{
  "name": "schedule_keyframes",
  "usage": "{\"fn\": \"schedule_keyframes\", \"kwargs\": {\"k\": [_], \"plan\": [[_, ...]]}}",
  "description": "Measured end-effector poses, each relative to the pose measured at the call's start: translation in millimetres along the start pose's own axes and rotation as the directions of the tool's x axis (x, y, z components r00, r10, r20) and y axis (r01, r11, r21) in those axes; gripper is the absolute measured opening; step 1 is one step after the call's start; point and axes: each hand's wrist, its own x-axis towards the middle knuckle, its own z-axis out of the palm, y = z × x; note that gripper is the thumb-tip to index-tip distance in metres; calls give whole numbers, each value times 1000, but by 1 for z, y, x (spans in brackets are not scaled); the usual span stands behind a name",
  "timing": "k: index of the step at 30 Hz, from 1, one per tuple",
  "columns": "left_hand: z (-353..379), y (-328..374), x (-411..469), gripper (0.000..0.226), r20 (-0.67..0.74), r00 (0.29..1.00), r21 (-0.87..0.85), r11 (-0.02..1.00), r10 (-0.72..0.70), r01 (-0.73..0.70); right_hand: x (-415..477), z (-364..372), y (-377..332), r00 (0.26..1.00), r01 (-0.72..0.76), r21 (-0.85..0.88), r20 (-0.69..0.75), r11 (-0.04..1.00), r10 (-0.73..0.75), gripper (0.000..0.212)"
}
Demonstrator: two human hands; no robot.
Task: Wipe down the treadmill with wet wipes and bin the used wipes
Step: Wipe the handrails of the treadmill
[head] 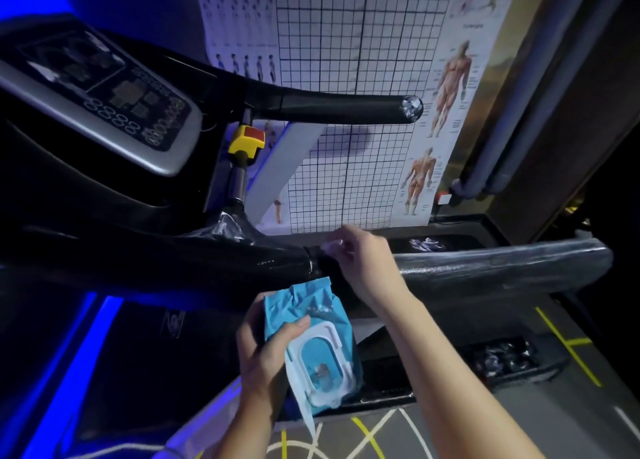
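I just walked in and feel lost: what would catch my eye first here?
The bright blue wipe pack, lid open, is gripped by the left hand at bottom centre. Just above, the right hand pinches a small white wipe at the treadmill's dark handrail. Behind, a gridded anatomy poster covers the wall.

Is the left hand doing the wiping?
No, the left hand grips the wipes pack; the right hand holds the wipe at the handrail.
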Motion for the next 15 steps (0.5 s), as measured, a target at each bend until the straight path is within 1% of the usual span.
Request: {"fn": "schedule_keyframes", "kwargs": {"k": [1,3,4,6,8,9,10,11,12,13,14,15], "plan": [[5,-4,2,46,-11,1000,7,1000,24,-24,1,-5,6,1000,2,-20,22,1000,-1,9],[16,-11,4,55,-34,998,29,998,54,-53,5,-22,21,998,-11,-144,63,990,20,4],[21,-16,4,56,-43,997,48,997,61,-59,6,-34,30,995,-35,-208,83,978,53,10],[31,-27,2,54,-85,994,81,995,70,-63,9,-58,46,986,-77,-323,118,943,120,19],[41,-37,-2,43,-159,984,83,994,77,-65,9,-79,58,977,-87,-440,138,894,163,22],[47,-40,-4,39,-209,975,62,996,78,-66,9,-85,64,977,-76,-464,143,882,159,21],[52,-42,-6,33,-262,962,39,997,77,-69,11,-89,69,980,-52,-445,147,894,131,18],[57,-44,-7,28,-311,948,23,997,74,-70,12,-90,71,985,-32,-370,148,929,92,14],[61,-46,-8,26,-354,932,21,997,74,-71,14,-88,72,988,-30,-222,139,975,62,10],[65,-48,-10,28,-394,916,24,997,77,-73,17,-84,69,990,-51,-34,130,998,55,9],[69,-49,-12,32,-433,898,24,997,81,-78,21,-79,64,990,-70,137,130,988,52,13],[73,-48,-13,35,-465,881,27,996,87,-85,24,-73,59,989,-72,234,146,970,39,17]]}}
